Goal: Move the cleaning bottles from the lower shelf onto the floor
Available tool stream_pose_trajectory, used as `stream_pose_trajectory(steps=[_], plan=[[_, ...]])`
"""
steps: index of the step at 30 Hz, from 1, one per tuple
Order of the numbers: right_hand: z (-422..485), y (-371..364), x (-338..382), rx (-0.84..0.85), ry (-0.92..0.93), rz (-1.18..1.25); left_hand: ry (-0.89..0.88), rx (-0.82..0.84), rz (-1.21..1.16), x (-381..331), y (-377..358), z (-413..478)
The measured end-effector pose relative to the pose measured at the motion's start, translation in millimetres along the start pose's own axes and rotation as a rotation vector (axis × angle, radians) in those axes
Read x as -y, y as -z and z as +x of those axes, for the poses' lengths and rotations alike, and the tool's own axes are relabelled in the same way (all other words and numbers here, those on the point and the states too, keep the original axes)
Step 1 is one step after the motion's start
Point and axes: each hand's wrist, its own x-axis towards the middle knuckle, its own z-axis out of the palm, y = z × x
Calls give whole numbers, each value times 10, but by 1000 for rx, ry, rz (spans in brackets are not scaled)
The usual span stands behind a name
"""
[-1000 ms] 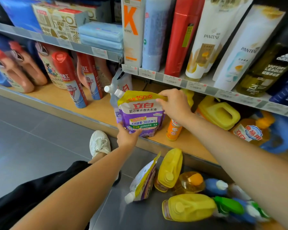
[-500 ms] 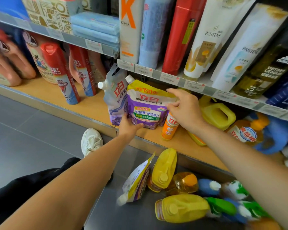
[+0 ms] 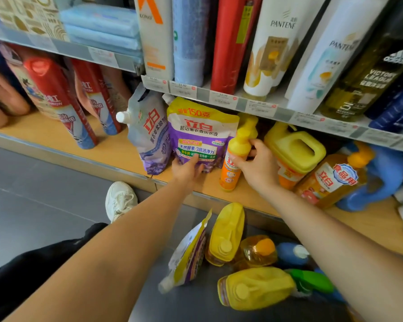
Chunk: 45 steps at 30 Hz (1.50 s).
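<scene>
On the lower wooden shelf (image 3: 116, 154) a purple and yellow detergent pouch (image 3: 203, 133) stands upright beside a grey-purple pouch (image 3: 147, 135). My left hand (image 3: 186, 169) touches the purple pouch's bottom edge with fingers extended. My right hand (image 3: 256, 163) grips a small orange bottle with a yellow cap (image 3: 230, 173) just right of it. Further right on the shelf are a yellow jug (image 3: 296, 149), an amber dish-soap bottle (image 3: 330, 180) and a blue jug (image 3: 382, 177). On the floor lie a pouch (image 3: 189, 254), two yellow jugs (image 3: 226, 233) (image 3: 256, 287), an amber bottle (image 3: 256, 252) and a green sprayer (image 3: 312, 280).
Red spray cans (image 3: 56, 98) stand at the shelf's left. The upper shelf rail (image 3: 219, 98) hangs low over the pouches, with tall shampoo bottles (image 3: 272, 49) on it. My white shoe (image 3: 120, 199) rests on the grey floor (image 3: 44, 182) by the shelf edge.
The purple pouch went from lifted in both hands to standing on the shelf. My right hand left its top and took hold of the small orange bottle.
</scene>
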Motion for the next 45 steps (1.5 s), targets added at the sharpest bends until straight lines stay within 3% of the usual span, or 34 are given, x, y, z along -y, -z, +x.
stream_pose_trajectory(steps=[7, 9, 12, 16, 22, 27, 31, 38, 42, 45], plan=[[34, 53, -72, 74, 39, 32, 22, 140, 100, -34, 123, 27], [31, 66, -75, 91, 35, 36, -59, 17, 261, -28, 298, 0], [13, 79, -81, 110, 38, 42, -323, -310, 541, -101, 547, -96], [12, 81, -83, 128, 26, 51, -633, -575, 607, -497, 659, -198], [66, 94, -53, 133, 0, -5, -661, -309, 963, -1284, 664, -88], [49, 173, 50, 213, -69, -13, -804, -301, 1107, -1554, 737, -314], [-133, 341, 148, 105, -68, 41, -880, -226, 1194, -1715, 736, -699], [-618, 745, 565, 141, 192, 147, -985, 59, 1121, -1809, 758, -1761], [-915, 1001, 835, 213, 411, 194, -900, 231, 1060, -1792, 688, -2328], [-1126, 1263, 1057, 264, 396, 222, -861, 391, 997, -1665, 574, -2713]])
